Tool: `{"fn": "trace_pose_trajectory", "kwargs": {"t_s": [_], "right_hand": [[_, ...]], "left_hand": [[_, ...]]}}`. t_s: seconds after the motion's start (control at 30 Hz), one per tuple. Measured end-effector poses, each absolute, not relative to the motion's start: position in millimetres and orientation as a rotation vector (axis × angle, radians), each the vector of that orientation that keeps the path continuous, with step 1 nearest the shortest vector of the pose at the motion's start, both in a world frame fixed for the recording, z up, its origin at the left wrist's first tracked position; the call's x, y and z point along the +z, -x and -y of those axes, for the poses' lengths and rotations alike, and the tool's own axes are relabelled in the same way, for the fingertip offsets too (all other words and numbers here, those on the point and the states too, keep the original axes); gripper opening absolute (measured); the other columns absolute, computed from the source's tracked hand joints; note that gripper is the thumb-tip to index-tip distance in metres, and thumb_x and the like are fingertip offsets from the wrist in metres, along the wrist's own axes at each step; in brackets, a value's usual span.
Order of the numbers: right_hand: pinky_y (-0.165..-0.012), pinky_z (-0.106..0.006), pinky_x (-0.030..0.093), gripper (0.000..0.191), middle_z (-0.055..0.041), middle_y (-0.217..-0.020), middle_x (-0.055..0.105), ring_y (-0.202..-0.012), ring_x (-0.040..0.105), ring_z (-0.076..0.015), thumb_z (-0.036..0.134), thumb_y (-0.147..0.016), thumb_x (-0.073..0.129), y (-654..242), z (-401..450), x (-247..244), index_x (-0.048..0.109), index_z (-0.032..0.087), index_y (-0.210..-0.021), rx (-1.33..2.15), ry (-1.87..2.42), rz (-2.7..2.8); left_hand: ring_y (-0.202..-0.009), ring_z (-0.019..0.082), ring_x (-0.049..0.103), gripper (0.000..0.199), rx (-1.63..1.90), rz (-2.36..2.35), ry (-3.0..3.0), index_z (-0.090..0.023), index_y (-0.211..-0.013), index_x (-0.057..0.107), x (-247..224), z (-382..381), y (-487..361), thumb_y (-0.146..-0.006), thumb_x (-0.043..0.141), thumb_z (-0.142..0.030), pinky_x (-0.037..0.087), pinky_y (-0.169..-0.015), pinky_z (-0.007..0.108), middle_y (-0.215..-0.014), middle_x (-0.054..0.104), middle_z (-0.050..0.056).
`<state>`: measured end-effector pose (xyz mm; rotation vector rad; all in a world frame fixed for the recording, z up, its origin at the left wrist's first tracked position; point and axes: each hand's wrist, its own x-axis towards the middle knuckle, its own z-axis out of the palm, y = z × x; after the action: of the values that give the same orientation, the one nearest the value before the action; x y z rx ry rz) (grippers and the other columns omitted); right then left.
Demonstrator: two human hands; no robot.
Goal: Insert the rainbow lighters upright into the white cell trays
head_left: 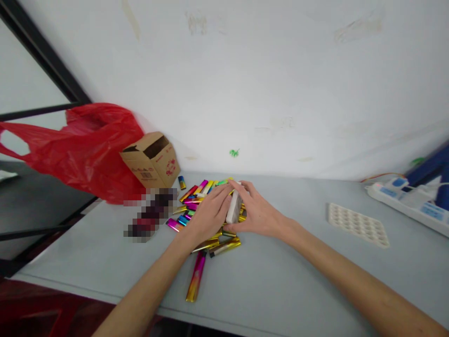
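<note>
Between my two hands stands a pale rectangular block (234,207), tilted on its narrow side, its edge grey and finely streaked. My right hand (257,209) grips it from the right, thumb low and fingers over the top. My left hand (210,209) lies against its left side, fingers together along the upper edge. What the block is made of I cannot make out. Beneath and around the hands is a loose heap of shiny metallic-coloured tubes (192,206) with dark ends, partly hidden by my hands. One pink-and-gold tube (195,278) lies apart, nearer the front edge.
Left of the heap are an open cardboard box (152,164), a red plastic bag (101,150) and a blurred-out dark object (150,217). To the right lie a white tray with round hollows (358,224) and a power strip (414,206). A wall (280,84) rises behind the grey table (280,290).
</note>
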<state>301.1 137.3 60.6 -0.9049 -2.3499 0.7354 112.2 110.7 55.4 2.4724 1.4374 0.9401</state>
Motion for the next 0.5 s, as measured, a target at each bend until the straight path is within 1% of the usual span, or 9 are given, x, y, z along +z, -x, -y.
{"fn": "trace_pose_trajectory", "kwargs": {"t_s": [0.07, 0.13, 0.27, 0.37, 0.5], "right_hand": [[-0.123, -0.051, 0.035, 0.124, -0.0218, -0.156, 0.03, -0.15, 0.035, -0.0367, 0.051, -0.07, 0.089, -301.1, -138.2, 59.4, 0.017, 0.02, -0.166, 0.722, 0.899, 2.352], [-0.123, -0.053, 0.036, 0.123, -0.0212, -0.158, 0.029, -0.15, 0.035, -0.0368, 0.051, -0.07, 0.089, -301.3, -139.4, 57.4, 0.017, 0.022, -0.165, 0.712, 0.899, 2.348], [-0.122, -0.052, 0.036, 0.121, -0.0201, -0.158, 0.03, -0.15, 0.035, -0.0359, 0.052, -0.071, 0.088, -301.8, -140.4, 54.2, 0.017, 0.024, -0.165, 0.698, 0.897, 2.352], [-0.123, -0.051, 0.035, 0.121, -0.0193, -0.159, 0.029, -0.15, 0.035, -0.0349, 0.053, -0.071, 0.087, -302.0, -139.7, 54.8, 0.017, 0.024, -0.165, 0.7, 0.89, 2.361], [-0.123, -0.051, 0.035, 0.122, -0.0187, -0.158, 0.03, -0.15, 0.035, -0.0351, 0.053, -0.07, 0.088, -301.4, -137.9, 57.8, 0.017, 0.025, -0.165, 0.716, 0.914, 2.362]], "left_hand": [[-0.145, 0.024, 0.049, 0.045, 0.931, -1.459, -2.518, -0.017, -0.148, 0.053, 51.5, -113.2, -111.8, -0.108, 0.031, -0.025, 0.038, -0.124, 0.047, -0.153, 0.055, 0.013], [-0.144, 0.025, 0.049, 0.045, 0.911, -1.491, -2.561, -0.016, -0.147, 0.053, 48.0, -115.7, -109.8, -0.108, 0.031, -0.024, 0.039, -0.124, 0.046, -0.151, 0.056, 0.014], [-0.133, 0.027, 0.054, 0.043, 0.863, -1.611, -2.563, -0.017, -0.144, 0.055, 43.5, -118.7, -104.0, -0.108, 0.034, -0.027, 0.044, -0.118, 0.048, -0.138, 0.06, 0.014], [-0.127, 0.026, 0.056, 0.04, 0.865, -1.634, -2.544, -0.019, -0.138, 0.059, 41.9, -120.5, -98.5, -0.108, 0.034, -0.028, 0.046, -0.113, 0.047, -0.131, 0.061, 0.013], [-0.124, 0.026, 0.056, 0.037, 0.883, -1.638, -2.549, -0.017, -0.128, 0.062, 41.3, -122.6, -92.8, -0.108, 0.032, -0.028, 0.044, -0.113, 0.048, -0.129, 0.063, 0.012]]}}
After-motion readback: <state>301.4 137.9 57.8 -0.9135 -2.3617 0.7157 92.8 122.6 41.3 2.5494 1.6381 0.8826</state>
